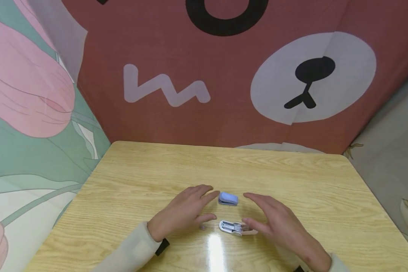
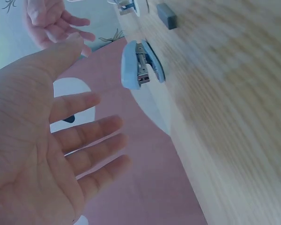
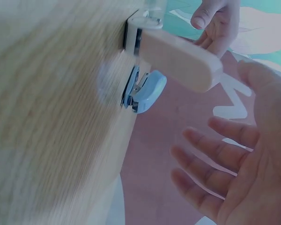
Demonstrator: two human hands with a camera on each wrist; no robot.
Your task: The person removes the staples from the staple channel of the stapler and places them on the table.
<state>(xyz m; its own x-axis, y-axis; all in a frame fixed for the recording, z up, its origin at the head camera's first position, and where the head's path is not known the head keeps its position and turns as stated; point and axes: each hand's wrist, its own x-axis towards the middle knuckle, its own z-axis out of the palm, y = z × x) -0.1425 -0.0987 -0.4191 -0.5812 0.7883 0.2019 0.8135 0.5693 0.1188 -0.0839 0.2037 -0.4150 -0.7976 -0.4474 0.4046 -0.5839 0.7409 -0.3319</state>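
In the head view, two staplers were counted: one pale stapler (image 1: 232, 227), and one blue stapler (image 1: 228, 198) at eleven o'clock from it. Two hands were counted from the same centre, the left hand (image 1: 181, 211) at ten o'clock and the right hand (image 1: 280, 223) at three. Two sleeves were tallied, the left sleeve (image 1: 132, 243) near nine and the right sleeve (image 1: 338, 263) between three and four. One table (image 1: 149, 170) was counted, with one printed zigzag (image 1: 166, 86) at eleven and one printed muzzle (image 1: 272, 90) at one. In the left wrist view, one grey block (image 2: 166, 16) was counted at one o'clock from the blue stapler.
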